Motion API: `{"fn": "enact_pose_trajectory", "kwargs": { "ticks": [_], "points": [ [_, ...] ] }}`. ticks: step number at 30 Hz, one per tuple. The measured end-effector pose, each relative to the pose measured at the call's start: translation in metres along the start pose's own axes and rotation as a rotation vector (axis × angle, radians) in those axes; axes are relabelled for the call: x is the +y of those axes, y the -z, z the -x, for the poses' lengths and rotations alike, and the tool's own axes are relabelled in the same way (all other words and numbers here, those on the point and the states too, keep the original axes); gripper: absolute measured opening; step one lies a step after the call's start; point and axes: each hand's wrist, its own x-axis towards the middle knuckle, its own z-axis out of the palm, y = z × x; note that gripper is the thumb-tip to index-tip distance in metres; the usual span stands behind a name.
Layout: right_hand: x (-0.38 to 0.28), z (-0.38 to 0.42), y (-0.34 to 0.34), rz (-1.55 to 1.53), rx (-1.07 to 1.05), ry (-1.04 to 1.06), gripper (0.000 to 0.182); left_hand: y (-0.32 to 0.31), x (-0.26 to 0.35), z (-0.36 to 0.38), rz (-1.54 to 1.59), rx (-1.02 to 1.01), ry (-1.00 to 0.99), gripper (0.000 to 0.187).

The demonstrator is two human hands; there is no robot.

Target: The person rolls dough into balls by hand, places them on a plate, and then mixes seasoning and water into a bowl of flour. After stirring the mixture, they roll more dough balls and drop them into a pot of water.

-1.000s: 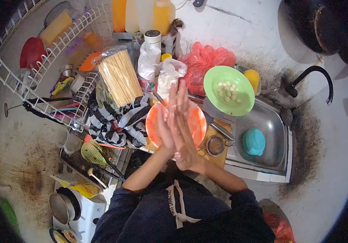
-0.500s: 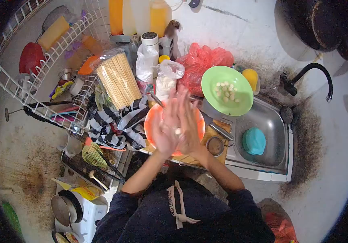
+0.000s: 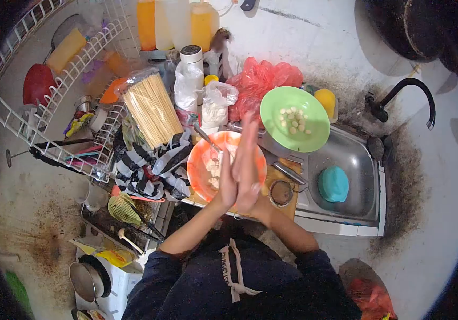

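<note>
Above an orange bowl (image 3: pixel 194 182), my left hand (image 3: pixel 228 184) and my right hand (image 3: pixel 248 173) are pressed palm to palm, fingers stretched out and pointing away from me. A small white dough ball lies between the palms; it showed a moment earlier and is hidden now. Pale dough (image 3: pixel 213 169) sits in the bowl, where a metal spoon (image 3: pixel 205 136) leans on the far rim. To the right, a light green plate (image 3: pixel 273 101) carries several small round dough balls (image 3: pixel 294 121).
A wooden board (image 3: pixel 287 209) lies under the bowl, with a small round dish (image 3: pixel 281 192) on it. At right is a steel sink (image 3: pixel 359 160) holding a turquoise container (image 3: pixel 334 184). Bamboo skewers (image 3: pixel 153 109), a bag of white powder (image 3: pixel 215 109) and a dish rack (image 3: pixel 42 141) stand left and behind.
My hands have turned from partly spread, with the ball showing between them, to pressed edge-up together. More of the dough in the bowl shows now. The view has shifted slightly.
</note>
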Motion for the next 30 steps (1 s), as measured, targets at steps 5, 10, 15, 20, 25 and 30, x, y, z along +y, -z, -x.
{"fn": "enact_pose_trajectory", "kwargs": {
  "ticks": [5,10,15,20,25,30],
  "points": [
    [0.029,0.023,0.003,-0.054,-0.296,0.263,0.099,-0.01,0.015,-0.017,0.24,0.038,-0.189,0.066],
    [0.021,-0.01,0.027,0.139,-0.035,0.236,0.092,-0.02,-0.007,0.001,-0.207,-0.111,0.089,0.063],
    [0.025,-0.001,0.018,0.112,-0.269,0.622,0.093,-0.029,0.011,-0.045,0.133,-0.119,-0.036,0.06],
    [0.045,-0.045,0.066,0.315,-0.008,0.149,0.072,-0.047,-0.013,-0.04,0.115,-0.11,0.243,0.062],
    [0.027,-0.035,0.066,0.346,-0.136,0.251,0.079,-0.032,-0.076,-0.094,0.404,-0.286,0.223,0.062],
    [0.07,-0.049,0.106,0.388,-0.029,0.14,0.064,-0.064,-0.076,-0.109,0.368,-0.202,0.177,0.06]
  ]
}}
